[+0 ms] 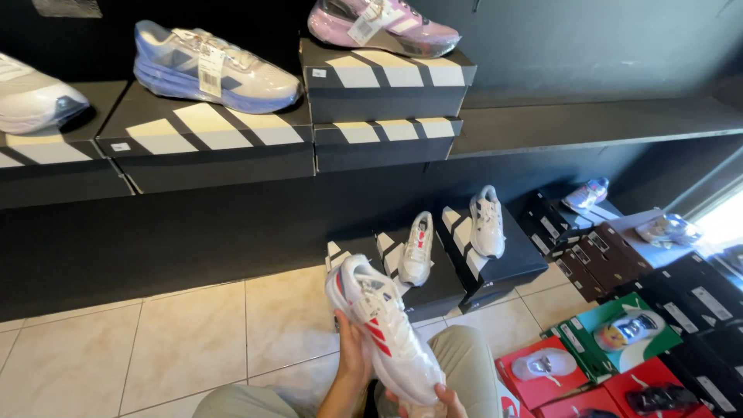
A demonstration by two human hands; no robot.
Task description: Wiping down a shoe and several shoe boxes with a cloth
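Between my knees I hold a white sneaker with red stripes (381,333), toe pointing up and away. My left hand (352,358) grips its left side from below. My right hand (437,401) holds the heel end at the bottom edge of the view; only the fingertips show. On the floor just beyond stands a black shoebox with white stripes (433,290), and a matching white and red sneaker (416,249) lies on top of it. A second black box (503,271) to the right carries a white and grey sneaker (487,221).
A dark shelf (588,116) holds striped black boxes (209,143) topped by a blue sneaker (213,68), a purple one (383,25) and a white one (35,97). Red (534,383), green (600,317) and black shoeboxes crowd the floor at right. Beige tiles (155,340) lie left.
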